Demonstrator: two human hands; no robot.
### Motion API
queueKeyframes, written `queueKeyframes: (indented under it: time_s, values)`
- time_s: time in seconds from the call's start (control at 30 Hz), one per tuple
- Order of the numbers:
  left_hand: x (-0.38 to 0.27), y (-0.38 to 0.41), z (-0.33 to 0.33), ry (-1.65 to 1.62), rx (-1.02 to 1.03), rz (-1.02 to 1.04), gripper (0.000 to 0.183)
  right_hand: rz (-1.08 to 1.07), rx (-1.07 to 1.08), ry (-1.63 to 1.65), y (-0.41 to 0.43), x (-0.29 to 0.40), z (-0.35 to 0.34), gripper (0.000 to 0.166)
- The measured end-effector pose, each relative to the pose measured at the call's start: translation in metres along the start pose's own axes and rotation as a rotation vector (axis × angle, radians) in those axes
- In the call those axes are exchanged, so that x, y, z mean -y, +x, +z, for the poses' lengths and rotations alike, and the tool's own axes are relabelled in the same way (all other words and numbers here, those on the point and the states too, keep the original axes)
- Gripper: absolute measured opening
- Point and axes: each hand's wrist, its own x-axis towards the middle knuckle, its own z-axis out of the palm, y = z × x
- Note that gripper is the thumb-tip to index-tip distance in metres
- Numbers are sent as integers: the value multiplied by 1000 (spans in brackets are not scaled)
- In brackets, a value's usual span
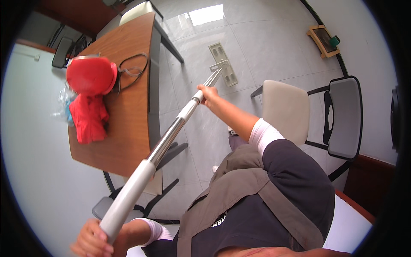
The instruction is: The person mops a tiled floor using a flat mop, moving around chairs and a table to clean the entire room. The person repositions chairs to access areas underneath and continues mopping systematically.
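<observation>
My left hand (93,240) grips the thick white top end of a flat mop's telescopic handle (167,141), at the lower left. Farther down the pole, my right hand (208,93) is closed around its white lower section, arm stretched forward. Between the hands the pole shows a bare chromed length and white sleeves. It slants away to a hinged bracket on a long, pale rectangular mop head (230,80), which lies flat on the grey tiled floor (205,128). The underside of the mop head is hidden.
On the left, a wooden table (128,128) carries a red rounded object (91,75), a red cloth (89,119) and a dark cable (141,72). A beige-seated chair (285,109) stands close on my right. A low wooden stand (324,41) sits by the right wall.
</observation>
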Motion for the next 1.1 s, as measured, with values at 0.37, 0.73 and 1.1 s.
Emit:
queueKeyframes:
  time_s: [0.37,0.73,1.1]
  values:
    - [237,-14,61,88,-163,-450,20,-102,-420,16,191,140,-131,28]
    - [166,-5,58,295,-12,-475,17,-13,-217,72,159,36,-76,23]
    - [32,-3,39,563,-142,-262,13,334,92,-147,31,-135,105,25]
